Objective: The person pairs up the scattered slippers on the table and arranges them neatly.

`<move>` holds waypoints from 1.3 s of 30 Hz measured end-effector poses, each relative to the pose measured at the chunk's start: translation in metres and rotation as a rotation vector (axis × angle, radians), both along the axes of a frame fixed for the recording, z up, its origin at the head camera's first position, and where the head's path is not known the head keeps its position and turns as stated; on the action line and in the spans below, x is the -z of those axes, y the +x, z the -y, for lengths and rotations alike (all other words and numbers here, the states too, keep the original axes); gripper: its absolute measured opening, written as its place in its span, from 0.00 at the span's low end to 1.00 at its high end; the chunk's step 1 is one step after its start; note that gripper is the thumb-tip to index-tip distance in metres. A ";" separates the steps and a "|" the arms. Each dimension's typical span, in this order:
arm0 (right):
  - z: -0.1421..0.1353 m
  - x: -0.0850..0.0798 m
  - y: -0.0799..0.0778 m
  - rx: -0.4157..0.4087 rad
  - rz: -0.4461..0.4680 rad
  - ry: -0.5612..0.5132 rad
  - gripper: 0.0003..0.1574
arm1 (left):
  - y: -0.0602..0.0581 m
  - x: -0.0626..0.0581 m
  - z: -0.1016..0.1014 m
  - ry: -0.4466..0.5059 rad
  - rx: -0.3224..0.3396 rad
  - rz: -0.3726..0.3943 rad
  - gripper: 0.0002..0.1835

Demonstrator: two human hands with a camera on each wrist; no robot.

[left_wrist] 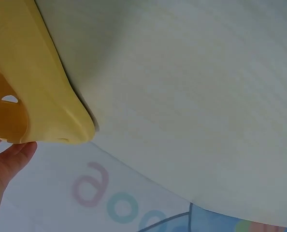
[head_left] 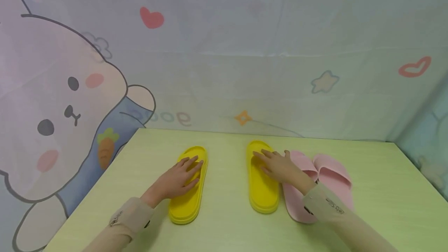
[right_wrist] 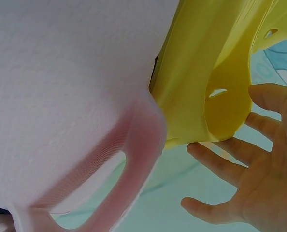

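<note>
Two yellow slippers lie apart on the table: the left one (head_left: 184, 214) and the right one (head_left: 264, 201). My left hand (head_left: 176, 180) is over the left slipper, fingers extended; in the left wrist view its fingertips (left_wrist: 25, 151) are right at the edge of the strap. Above the right yellow slipper is my right hand (head_left: 281, 169), fingers spread. The right wrist view has that hand's fingers (right_wrist: 218, 162) straight along the rim of the yellow strap (right_wrist: 235, 108). A pair of pink slippers (head_left: 297, 209) sits just right of it, partly hidden behind the right forearm.
The pale yellow-green table (head_left: 225, 205) extends to both sides of the slippers. Behind it hangs a cloth backdrop (head_left: 224, 30) with a cartoon bear, hearts and stars, meeting the table's far edge. More cloth (head_left: 434, 139) hangs at the right side.
</note>
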State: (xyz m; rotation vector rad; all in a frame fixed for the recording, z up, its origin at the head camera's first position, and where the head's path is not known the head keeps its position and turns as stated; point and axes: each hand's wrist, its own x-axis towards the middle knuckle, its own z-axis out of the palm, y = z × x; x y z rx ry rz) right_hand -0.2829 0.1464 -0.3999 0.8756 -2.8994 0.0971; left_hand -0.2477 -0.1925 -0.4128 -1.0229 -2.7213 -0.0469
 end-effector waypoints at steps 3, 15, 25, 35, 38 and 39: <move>-0.001 -0.001 0.003 -0.006 0.007 -0.003 0.31 | -0.004 0.001 -0.014 -0.011 0.033 0.000 0.28; -0.001 -0.003 0.007 -0.023 0.034 -0.047 0.33 | -0.005 0.000 -0.033 -0.021 0.059 -0.015 0.27; -0.003 -0.002 0.010 -0.025 -0.013 -0.042 0.32 | 0.003 0.003 -0.020 -0.033 0.058 -0.081 0.27; 0.000 0.000 0.015 -0.048 -0.138 0.017 0.31 | 0.010 0.006 -0.015 -0.115 0.070 -0.141 0.29; -0.001 0.002 0.015 -0.047 -0.147 0.027 0.31 | 0.010 0.008 -0.018 -0.107 0.074 -0.142 0.30; -0.002 0.002 0.015 -0.046 -0.147 0.027 0.32 | 0.009 0.008 -0.019 -0.104 0.076 -0.141 0.30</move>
